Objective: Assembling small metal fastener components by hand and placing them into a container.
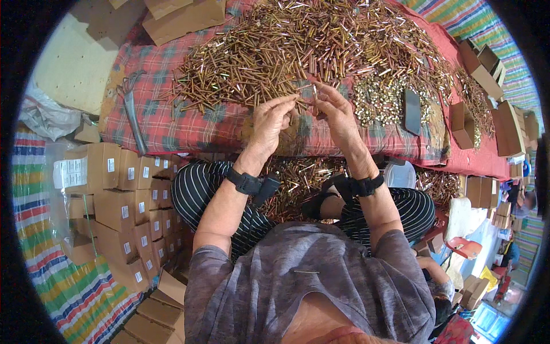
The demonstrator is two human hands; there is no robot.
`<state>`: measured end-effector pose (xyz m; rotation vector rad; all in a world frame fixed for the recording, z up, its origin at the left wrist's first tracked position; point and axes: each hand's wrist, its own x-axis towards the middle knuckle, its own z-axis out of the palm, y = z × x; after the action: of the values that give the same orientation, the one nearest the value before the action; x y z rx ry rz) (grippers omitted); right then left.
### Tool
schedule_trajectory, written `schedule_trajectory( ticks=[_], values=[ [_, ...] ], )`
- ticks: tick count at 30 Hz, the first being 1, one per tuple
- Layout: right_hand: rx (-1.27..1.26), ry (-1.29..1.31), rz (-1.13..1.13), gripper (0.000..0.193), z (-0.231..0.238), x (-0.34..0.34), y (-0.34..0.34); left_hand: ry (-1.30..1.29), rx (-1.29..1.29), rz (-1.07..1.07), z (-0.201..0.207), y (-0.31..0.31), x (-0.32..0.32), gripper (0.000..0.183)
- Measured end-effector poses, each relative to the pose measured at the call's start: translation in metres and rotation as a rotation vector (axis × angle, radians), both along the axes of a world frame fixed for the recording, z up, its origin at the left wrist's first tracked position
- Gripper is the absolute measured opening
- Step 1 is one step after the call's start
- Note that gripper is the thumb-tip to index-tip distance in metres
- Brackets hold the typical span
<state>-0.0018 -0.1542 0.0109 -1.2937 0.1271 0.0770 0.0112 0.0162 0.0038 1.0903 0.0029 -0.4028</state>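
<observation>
My left hand (271, 122) is closed in a pinch above the near edge of the table. What its fingertips hold is too small to tell. Beside it, my right hand (338, 116) pinches a slim shiny metal rod (314, 93), held nearly upright between thumb and forefinger. The two sets of fingertips are a short way apart. Just beyond them spreads a large heap of brass-coloured metal rods (269, 54). Right of my right hand lies a pile of small shiny metal pieces, like nuts (372, 102), with a dark flat phone-like slab (411, 112) on it.
A red plaid cloth (189, 129) covers the table. A grey metal hand tool (134, 117) lies at its left. Labelled cartons (117, 195) are stacked at left; open cardboard boxes (462, 123) stand at right. More rods (292, 183) lie below, between my legs. Another person's arm (435, 268) shows at lower right.
</observation>
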Motion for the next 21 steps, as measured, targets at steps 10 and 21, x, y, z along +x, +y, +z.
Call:
schedule_trajectory(
  ticks=[10,21],
  values=[
    [-0.17,-0.194,-0.018,0.045,0.01,-0.014,0.017,-0.002,0.001,-0.046,0.004,0.002,-0.006,0.023],
    [-0.035,-0.223,-0.274,0.033,0.001,-0.013,0.028,-0.021,0.018,-0.079,0.006,-0.002,-0.009,0.022]
  ],
)
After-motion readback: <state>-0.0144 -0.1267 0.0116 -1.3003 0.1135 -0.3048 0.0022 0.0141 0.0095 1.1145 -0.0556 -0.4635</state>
